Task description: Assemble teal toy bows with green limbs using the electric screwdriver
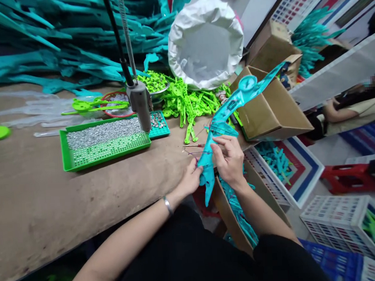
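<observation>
A long turquoise plastic piece (211, 154) with a round hub near its far end is held tilted over the table's front edge. My left hand (192, 177) is closed on its lower left edge, thumb and fingers together. On the other side, my right hand (230, 159) has its thumb and bent fingers closed against the piece's middle. Thin dark reddish strands cross beside the piece near my left fingers; what they are I cannot make out. A thin red-handled tool (192, 145) lies on the table just behind. An open carton of turquoise pieces (237, 208) stands below my right hand.
A green tray (107, 158) of small metal pins and a hanging power driver (139, 103) are at left. Behind lie bright green parts (192, 101), a white sack (174, 46) and heaped turquoise pieces (78, 58). A cardboard box (264, 116) and crates (330, 221) stand right, near another person's arm (338, 109).
</observation>
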